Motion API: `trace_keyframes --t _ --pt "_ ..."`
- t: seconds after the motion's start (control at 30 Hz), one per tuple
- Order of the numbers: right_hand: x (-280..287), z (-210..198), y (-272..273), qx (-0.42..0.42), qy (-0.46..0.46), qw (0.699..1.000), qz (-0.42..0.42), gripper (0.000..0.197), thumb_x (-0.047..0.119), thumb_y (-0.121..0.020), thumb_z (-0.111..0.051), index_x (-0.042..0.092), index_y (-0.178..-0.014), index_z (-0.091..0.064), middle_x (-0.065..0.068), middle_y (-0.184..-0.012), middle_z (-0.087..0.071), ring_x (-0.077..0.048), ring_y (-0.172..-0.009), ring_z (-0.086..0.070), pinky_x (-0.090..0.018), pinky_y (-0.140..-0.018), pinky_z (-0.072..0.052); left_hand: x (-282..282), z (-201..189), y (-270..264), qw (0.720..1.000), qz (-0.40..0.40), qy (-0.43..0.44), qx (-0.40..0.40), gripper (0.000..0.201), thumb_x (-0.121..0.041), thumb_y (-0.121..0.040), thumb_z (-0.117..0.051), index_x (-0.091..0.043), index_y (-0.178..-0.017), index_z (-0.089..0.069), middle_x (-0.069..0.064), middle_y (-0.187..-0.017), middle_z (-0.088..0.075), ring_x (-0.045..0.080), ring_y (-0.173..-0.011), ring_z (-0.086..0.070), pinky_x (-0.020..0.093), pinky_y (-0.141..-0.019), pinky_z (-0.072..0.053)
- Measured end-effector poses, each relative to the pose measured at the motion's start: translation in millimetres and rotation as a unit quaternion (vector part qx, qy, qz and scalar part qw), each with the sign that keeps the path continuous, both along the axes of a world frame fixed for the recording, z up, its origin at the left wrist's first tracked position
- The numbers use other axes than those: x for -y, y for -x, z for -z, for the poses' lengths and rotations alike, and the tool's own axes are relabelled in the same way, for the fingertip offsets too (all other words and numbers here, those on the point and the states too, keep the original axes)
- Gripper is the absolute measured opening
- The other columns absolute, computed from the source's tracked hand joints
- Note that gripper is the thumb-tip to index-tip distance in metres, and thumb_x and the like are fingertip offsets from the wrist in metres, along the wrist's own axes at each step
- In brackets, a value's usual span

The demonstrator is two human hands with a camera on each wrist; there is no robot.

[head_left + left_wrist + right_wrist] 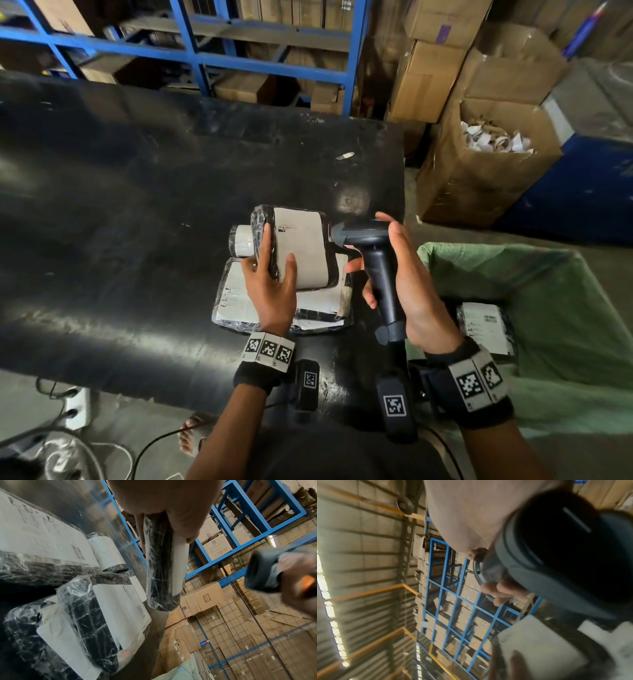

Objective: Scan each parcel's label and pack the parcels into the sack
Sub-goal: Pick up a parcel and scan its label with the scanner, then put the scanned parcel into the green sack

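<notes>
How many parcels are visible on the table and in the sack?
5. One in the left hand, held parcel; a small one behind it; two beneath on the table; one in the sack. More may be hidden.

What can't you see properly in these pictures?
- Label writing on the held parcel: too small, head view.
- Parcels beneath: partly covered by the left hand.
- Sack: cut off by the right edge.
- Scanner: blurred in the right wrist view.
</notes>
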State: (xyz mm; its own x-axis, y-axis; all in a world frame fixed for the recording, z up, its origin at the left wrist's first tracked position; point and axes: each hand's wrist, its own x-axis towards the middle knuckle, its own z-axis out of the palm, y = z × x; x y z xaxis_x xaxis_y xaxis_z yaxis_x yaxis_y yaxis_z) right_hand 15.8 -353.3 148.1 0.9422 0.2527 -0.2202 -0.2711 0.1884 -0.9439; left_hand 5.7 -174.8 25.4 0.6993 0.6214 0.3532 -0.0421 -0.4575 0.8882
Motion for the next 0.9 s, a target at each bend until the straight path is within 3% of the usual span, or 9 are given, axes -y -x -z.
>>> trace_keyframes --t 0.1,0.27,0.37,0.5,0.57,0.67,0.77,0.83,0.9 --pt "6.1 41.9 -10.7 -0.030 0.098 0.994 0.045 0.034 0.048 -0.103 -0.034 0.037 -0.134 -0.041 -0.013 -0.095 -0.071 -0.034 -0.062 -0.058 -0.028 -0.039 -0.042 -3.7 4.8 1.7 1.000 -0.014 0.002 -0.009 0.067 -0.020 -0.093 -0.072 -0.028 -0.153 -0.044 0.008 -0.101 -0.045 0.020 -0.088 -0.052 0.037 -0.096 -0.049" --pt "20.5 137.4 -21.3 -0.115 0.222 0.964 0.091 0.046 0.050 -0.100 -0.039 0.031 -0.141 -0.032 -0.018 -0.100 -0.069 -0.020 -0.039 -0.055 -0.026 -0.039 -0.046 -6.3 14.1 13.2 1.000 -0.023 -0.004 -0.019 0.066 -0.018 -0.092 -0.072 -0.025 -0.152 -0.046 0.007 -0.102 -0.045 0.012 -0.089 -0.046 -0.001 -0.091 -0.031" --pt "25.3 179.3 -18.5 -0.141 0.218 0.960 0.104 0.049 0.047 -0.100 -0.041 0.027 -0.143 -0.028 -0.021 -0.108 -0.064 -0.012 -0.035 -0.056 -0.026 -0.035 -0.048 -7.1 18.0 22.7 0.999 -0.025 0.004 -0.037 0.066 -0.017 -0.093 -0.071 -0.026 -0.153 -0.045 0.010 -0.102 -0.046 0.009 -0.087 -0.044 -0.005 -0.088 -0.029" --pt "25.1 212.7 -8.2 -0.200 0.188 0.956 0.105 0.048 0.040 -0.102 -0.042 0.025 -0.144 -0.024 -0.015 -0.115 -0.058 -0.027 -0.065 -0.064 -0.036 -0.043 -0.057 -8.1 18.6 35.9 0.998 -0.031 0.011 -0.055 0.066 -0.020 -0.093 -0.071 -0.030 -0.153 -0.044 0.010 -0.105 -0.048 0.012 -0.094 -0.049 0.008 -0.094 -0.034" --pt "22.2 214.6 -1.6 -0.191 0.210 0.954 0.093 0.049 0.034 -0.103 -0.042 0.020 -0.146 -0.023 -0.019 -0.128 -0.053 -0.027 -0.075 -0.063 -0.033 -0.049 -0.057 -5.7 17.2 40.7 0.998 -0.029 0.013 -0.060 0.067 -0.021 -0.093 -0.071 -0.031 -0.153 -0.044 0.009 -0.106 -0.050 0.004 -0.093 -0.046 0.003 -0.094 -0.032" --pt "24.2 207.5 -1.4 -0.150 0.344 0.924 0.071 0.057 0.034 -0.103 -0.043 0.010 -0.151 -0.025 -0.024 -0.145 -0.042 -0.035 -0.116 -0.054 -0.030 -0.091 -0.042 -2.7 15.9 42.4 0.997 -0.019 0.016 -0.070 0.067 -0.020 -0.093 -0.071 -0.031 -0.153 -0.044 0.004 -0.108 -0.048 -0.015 -0.084 -0.044 -0.006 -0.090 -0.027" --pt "28.3 186.7 -5.4 -0.122 0.406 0.904 0.051 0.070 0.049 -0.099 -0.042 0.020 -0.157 -0.016 -0.026 -0.152 -0.034 -0.038 -0.139 -0.037 -0.040 -0.114 -0.027 -2.7 18.2 40.7 0.995 0.023 0.040 -0.084 0.065 -0.029 -0.094 -0.068 -0.037 -0.153 -0.042 -0.012 -0.112 -0.054 -0.018 -0.104 -0.047 0.014 -0.104 -0.039" --pt "27.3 166.5 -4.2 -0.044 0.388 0.920 0.033 0.067 0.055 -0.098 -0.038 0.033 -0.156 -0.014 -0.024 -0.144 -0.046 -0.036 -0.133 -0.045 -0.044 -0.113 -0.031 -0.7 19.1 40.0 0.992 0.067 0.054 -0.091 0.065 -0.036 -0.093 -0.064 -0.040 -0.153 -0.040 -0.032 -0.123 -0.053 0.001 -0.121 -0.052 0.035 -0.111 -0.045" --pt "25.1 143.5 -0.1 0.031 0.329 0.944 0.003 0.060 0.058 -0.098 -0.037 0.048 -0.152 -0.015 -0.014 -0.135 -0.056 -0.028 -0.124 -0.055 -0.044 -0.109 -0.041 4.6 18.8 38.3 0.989 0.095 0.070 -0.091 0.065 -0.039 -0.092 -0.063 -0.041 -0.152 -0.041 -0.037 -0.131 -0.052 0.009 -0.129 -0.052 0.042 -0.113 -0.045"
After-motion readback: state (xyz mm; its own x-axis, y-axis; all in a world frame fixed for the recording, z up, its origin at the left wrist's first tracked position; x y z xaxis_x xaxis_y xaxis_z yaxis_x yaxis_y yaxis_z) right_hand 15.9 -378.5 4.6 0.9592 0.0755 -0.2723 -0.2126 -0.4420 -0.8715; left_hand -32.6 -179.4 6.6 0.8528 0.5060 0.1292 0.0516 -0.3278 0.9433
